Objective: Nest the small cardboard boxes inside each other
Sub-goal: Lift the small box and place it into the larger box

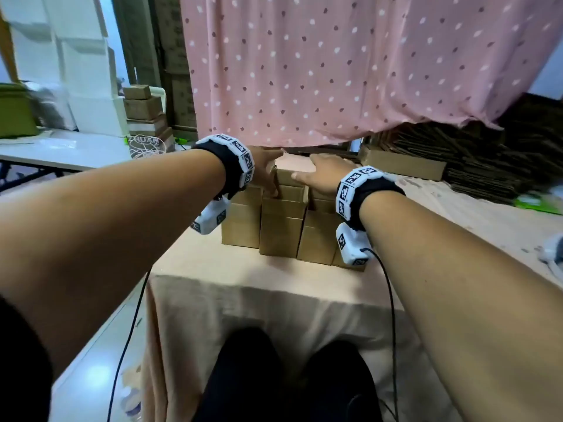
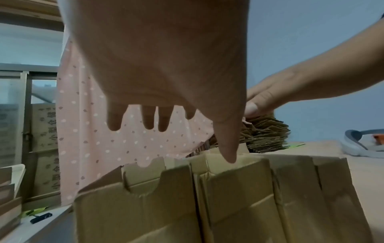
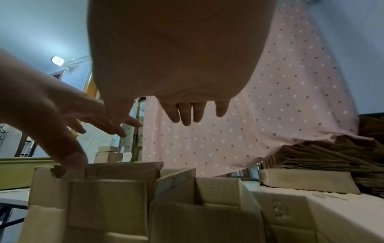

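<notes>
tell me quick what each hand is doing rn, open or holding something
Left hand: open, fingers spread, thumb tip touching the rim of the middle cardboard box.
Right hand: open, fingers straight, over the boxes, holding nothing.

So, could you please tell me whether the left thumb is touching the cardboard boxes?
Touching. The left wrist view shows the left hand with its thumb tip pressed against the top edge of a flap on the cardboard boxes, no gap visible.

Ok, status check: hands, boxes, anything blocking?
Left hand open, thumb dipping into the middle box. Right hand open, over the boxes, holding nothing. Open cardboard boxes side by side on the table. Pink curtain hangs close behind.
</notes>
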The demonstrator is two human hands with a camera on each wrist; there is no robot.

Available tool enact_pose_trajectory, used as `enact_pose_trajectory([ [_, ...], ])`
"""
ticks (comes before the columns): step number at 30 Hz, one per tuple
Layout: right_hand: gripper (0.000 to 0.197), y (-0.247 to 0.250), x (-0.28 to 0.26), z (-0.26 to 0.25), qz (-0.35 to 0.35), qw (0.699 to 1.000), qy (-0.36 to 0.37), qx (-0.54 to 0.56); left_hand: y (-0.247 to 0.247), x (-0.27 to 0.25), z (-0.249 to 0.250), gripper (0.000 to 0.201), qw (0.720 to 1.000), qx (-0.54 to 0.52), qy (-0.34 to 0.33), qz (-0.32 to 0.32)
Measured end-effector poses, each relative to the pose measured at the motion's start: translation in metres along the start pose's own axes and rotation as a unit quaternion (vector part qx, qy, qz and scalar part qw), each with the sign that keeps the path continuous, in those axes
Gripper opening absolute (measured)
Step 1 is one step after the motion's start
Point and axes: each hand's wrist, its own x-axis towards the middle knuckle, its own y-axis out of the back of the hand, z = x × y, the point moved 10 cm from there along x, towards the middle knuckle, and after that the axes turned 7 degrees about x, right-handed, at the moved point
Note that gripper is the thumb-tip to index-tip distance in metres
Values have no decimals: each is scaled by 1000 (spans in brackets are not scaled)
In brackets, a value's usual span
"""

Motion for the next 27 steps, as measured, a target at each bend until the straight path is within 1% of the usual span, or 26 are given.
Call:
enact_pose_trajectory([
  [2, 77, -15, 3, 2, -24, 1000, -11, -7, -8, 0, -6, 123, 1000, 7, 1, -7],
  [3, 81, -25, 4, 4, -39, 999, -18, -18, -16, 3, -15, 128, 1000, 8, 14, -7],
  [4, 85, -34, 3, 5, -54, 998, -23, -28, -21, 1, -20, 129, 999, 17, 27, -4],
  [5, 88, -43, 5, 3, -64, 997, -15, -32, -25, 1, -25, 123, 999, 29, 34, 1],
  [6, 91, -51, 5, 1, -78, 996, -8, -34, -30, -1, -30, 109, 998, 46, 37, 0],
  [8, 95, -68, 6, -3, -111, 993, 6, -37, -37, -5, -35, 68, 997, 68, 27, -13],
  [9, 91, -78, 5, -5, -132, 990, 12, -53, -40, -8, -35, 48, 997, 73, 17, -14],
  [10, 82, -88, 4, -7, -148, 986, 17, -78, -43, -9, -34, 34, 997, 79, 11, -11],
  [11, 67, -96, 5, -9, -153, 982, 29, -104, -47, -7, -32, 27, 996, 89, 4, -4],
  [12, 48, -101, 7, -13, -147, 981, 43, -120, -50, -5, -31, 25, 996, 93, 1, 5],
  [14, 8, -107, 13, -10, -126, 985, 33, -117, -58, -1, -31, 29, 997, 77, 8, 6],
  [16, 20, -114, 17, -8, -123, 987, 28, -104, -62, 2, -33, 37, 998, 64, 9, 0],
  [17, 21, -116, 21, -5, -116, 988, 30, -94, -62, 4, -34, 39, 998, 61, 11, 3],
  [21, 3, -119, 27, -4, -100, 991, 54, -76, -61, 7, -37, 38, 998, 57, 7, 24],
  [22, 2, -119, 28, -5, -95, 991, 58, -70, -61, 7, -38, 37, 998, 55, 10, 27],
  [27, 18, -121, 34, 1, -85, 995, 32, -39, -62, 5, -42, 41, 998, 41, 20, 35],
])
